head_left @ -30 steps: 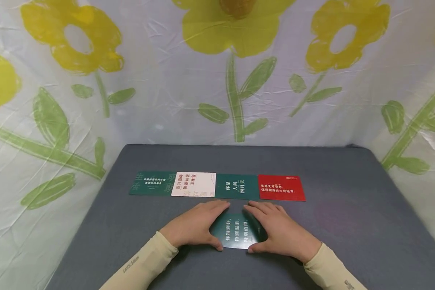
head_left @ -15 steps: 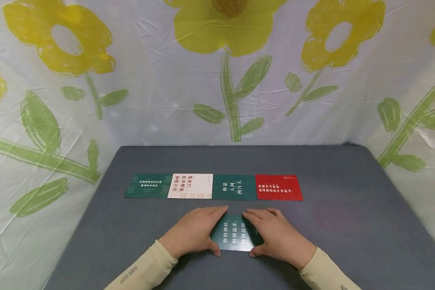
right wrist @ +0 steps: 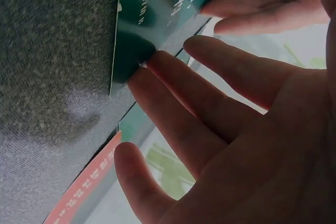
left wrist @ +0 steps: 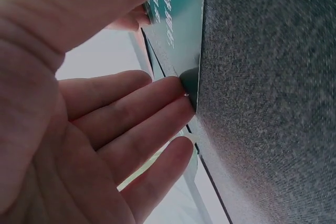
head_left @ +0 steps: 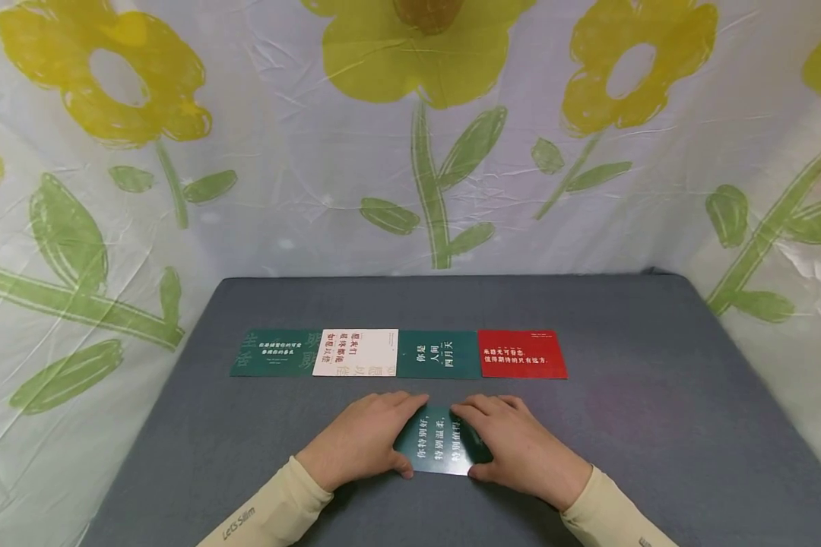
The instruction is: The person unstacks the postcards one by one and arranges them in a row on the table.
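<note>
A glossy dark green card (head_left: 441, 444) with white Chinese characters lies on the grey tabletop in front of me. My left hand (head_left: 362, 439) holds it from the left, thumb at the near corner and fingertips at the far edge. From the right, my right hand (head_left: 520, 448) holds it the same way, its index finger overlapping the far right part. Both wrist views show long, nearly straight fingers meeting the card's edge; in the right wrist view the fingertips (right wrist: 139, 74) are right at that edge. The card's left and right ends are partly hidden by my hands.
Beyond my hands runs a side-by-side row of cards: a green card (head_left: 274, 353) at the left, a white card (head_left: 354, 352), another green card (head_left: 439, 355), and a red card (head_left: 523, 354) at the right. A flower-printed curtain (head_left: 301, 167) stands behind the table (head_left: 643, 441).
The head view has shifted slightly, moving the scene left. My fingertips sit a little farther from the row of cards than a second ago. The held card stays almost in place.
</note>
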The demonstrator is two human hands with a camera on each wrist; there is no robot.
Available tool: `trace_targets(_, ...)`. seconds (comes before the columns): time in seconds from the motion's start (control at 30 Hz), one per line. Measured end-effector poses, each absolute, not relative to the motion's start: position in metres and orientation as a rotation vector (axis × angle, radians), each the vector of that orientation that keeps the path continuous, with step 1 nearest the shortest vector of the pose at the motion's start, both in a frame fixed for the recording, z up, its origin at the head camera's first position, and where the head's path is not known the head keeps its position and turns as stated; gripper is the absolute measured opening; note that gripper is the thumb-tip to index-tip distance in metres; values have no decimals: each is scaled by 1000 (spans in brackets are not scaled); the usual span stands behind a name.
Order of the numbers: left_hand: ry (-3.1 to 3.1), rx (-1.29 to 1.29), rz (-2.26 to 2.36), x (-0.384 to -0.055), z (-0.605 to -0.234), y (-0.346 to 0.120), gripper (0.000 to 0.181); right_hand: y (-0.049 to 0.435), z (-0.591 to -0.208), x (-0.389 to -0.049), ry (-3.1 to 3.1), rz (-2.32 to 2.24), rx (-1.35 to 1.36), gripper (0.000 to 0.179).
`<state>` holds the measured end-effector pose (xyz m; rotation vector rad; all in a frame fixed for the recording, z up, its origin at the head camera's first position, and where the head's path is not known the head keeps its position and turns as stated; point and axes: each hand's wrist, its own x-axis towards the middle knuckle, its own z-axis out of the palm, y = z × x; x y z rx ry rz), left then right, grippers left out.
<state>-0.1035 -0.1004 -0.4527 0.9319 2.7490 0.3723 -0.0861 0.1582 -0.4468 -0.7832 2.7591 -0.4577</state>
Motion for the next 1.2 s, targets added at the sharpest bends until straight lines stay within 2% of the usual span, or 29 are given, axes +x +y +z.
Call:
trace_targets(0.27, 2751, 949, 379, -103, -451, -100, 101, 159, -448, -84, 2760, -458, -811, 83)
trace_targets(0.63, 2697, 901, 427, -106, -456, -106, 106, 158, -449, -83, 2714, -502, -807, 89)
trace_targets(1.2, 2675, 946, 474, -111, -457, -109, 101, 160, -448, -84, 2734, -531, -818, 95)
